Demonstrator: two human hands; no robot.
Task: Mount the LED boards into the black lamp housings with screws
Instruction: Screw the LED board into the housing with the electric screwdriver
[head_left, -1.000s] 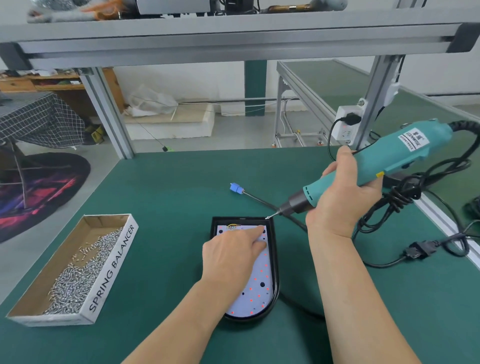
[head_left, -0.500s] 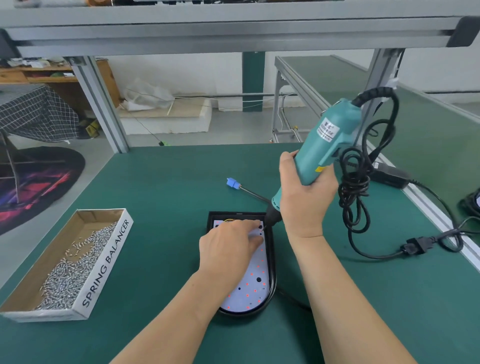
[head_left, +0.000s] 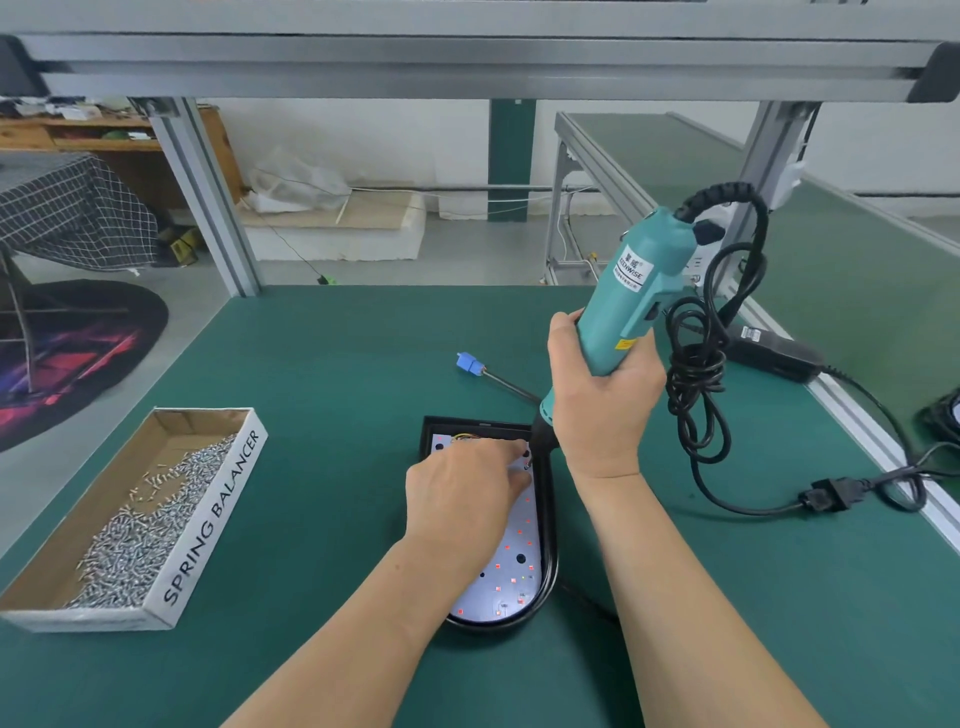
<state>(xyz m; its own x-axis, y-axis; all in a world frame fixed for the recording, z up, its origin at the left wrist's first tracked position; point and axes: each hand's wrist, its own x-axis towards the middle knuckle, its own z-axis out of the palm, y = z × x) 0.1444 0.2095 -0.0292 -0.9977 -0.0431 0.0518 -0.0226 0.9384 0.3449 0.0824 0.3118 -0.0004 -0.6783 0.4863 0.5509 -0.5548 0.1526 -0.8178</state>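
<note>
Screwdriver, teal plastic, gripped by right hand; tip at white board.

This is a small factory assembly workshop. The worktop is covered in green matting and framed in aluminium profile, with slanting uprights carrying an overhead beam. A second bench of the same build runs alongside on the right. A corded electric screwdriver, its power adapter and an open carton marked SPRING BALANCER, holding bulk loose screws, point to repeated production work. Beyond lie a bare concrete floor and cluttered wooden shelving.
</note>
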